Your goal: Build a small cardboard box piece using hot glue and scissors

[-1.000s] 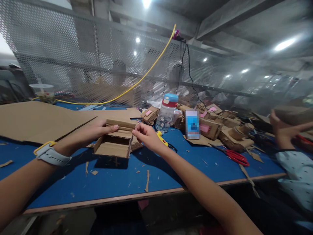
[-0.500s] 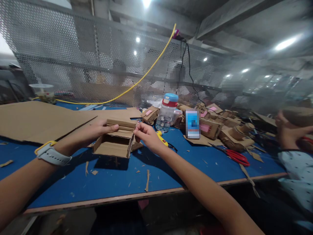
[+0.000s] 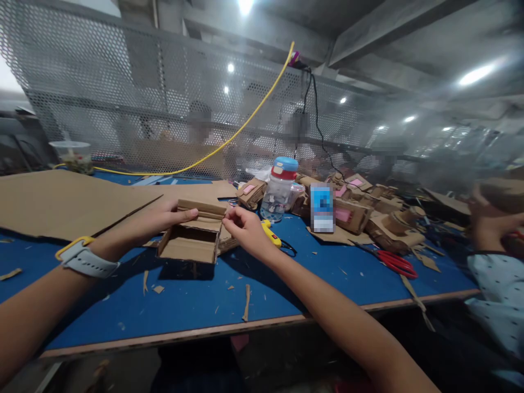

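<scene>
A small open cardboard box [image 3: 188, 250] is held just above the blue table, its shadow below it. My left hand [image 3: 174, 215] grips the box's upper left edge, with the thumb lying over the folded cardboard at the top. At the upper right corner, the fingertips of my right hand [image 3: 242, 226] pinch the edge of the same box. Behind my right wrist lies a yellow glue gun [image 3: 272, 234] with a black cord. Another piece of cardboard [image 3: 227, 243] shows partly behind the box.
A large cardboard sheet [image 3: 82, 202] covers the left back. A water bottle [image 3: 278, 191], a phone [image 3: 322, 207] and several cardboard pieces [image 3: 393, 215] stand behind. Red-handled scissors [image 3: 397, 263] lie to the right. A co-worker's hand [image 3: 489, 224] holds cardboard at far right. Scraps litter the blue table [image 3: 184, 311].
The box has tilted slightly and its front edge has shifted a little right. Both hands keep their hold. The co-worker's hand has moved slightly right.
</scene>
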`<state>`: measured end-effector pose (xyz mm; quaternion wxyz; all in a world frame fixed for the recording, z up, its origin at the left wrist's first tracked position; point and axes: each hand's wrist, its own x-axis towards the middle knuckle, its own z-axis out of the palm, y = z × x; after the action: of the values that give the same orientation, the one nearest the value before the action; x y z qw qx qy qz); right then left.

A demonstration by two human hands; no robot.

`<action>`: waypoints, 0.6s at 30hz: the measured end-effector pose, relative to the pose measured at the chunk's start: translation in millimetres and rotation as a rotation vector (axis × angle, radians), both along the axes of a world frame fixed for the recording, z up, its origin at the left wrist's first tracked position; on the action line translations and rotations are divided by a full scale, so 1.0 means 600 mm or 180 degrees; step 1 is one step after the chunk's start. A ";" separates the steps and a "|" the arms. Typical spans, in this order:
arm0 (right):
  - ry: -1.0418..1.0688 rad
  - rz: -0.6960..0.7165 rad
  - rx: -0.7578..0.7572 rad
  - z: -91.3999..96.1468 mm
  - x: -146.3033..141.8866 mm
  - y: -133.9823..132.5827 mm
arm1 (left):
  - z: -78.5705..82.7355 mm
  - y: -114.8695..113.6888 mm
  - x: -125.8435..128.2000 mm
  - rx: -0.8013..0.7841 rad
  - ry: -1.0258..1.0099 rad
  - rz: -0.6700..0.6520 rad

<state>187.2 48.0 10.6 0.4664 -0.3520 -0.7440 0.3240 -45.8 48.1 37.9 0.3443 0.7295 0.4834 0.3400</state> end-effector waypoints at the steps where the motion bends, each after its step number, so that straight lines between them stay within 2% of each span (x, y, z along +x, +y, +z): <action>1: -0.0117 -0.0054 0.0101 0.001 0.001 -0.001 | 0.001 -0.001 0.001 0.0053 0.0073 0.0048; 5: -0.0346 -0.0174 0.0167 0.003 0.000 -0.004 | 0.011 -0.013 0.014 0.0215 0.0374 0.0294; 8: -0.0334 -0.0332 0.0147 0.004 -0.002 -0.005 | 0.017 -0.025 0.026 0.0291 0.0568 0.0321; 15: 0.0107 -0.0561 -0.0078 0.000 -0.006 -0.006 | 0.009 -0.033 0.042 0.0340 0.0505 0.0303; 18: 0.0086 -0.0568 -0.0092 0.000 -0.006 -0.007 | 0.007 -0.033 0.043 0.0306 0.0545 0.0391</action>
<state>183.8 43.8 10.5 0.4982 -0.4191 -0.6986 0.2966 -19.7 28.6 42.2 0.2448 0.7406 0.5380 0.3196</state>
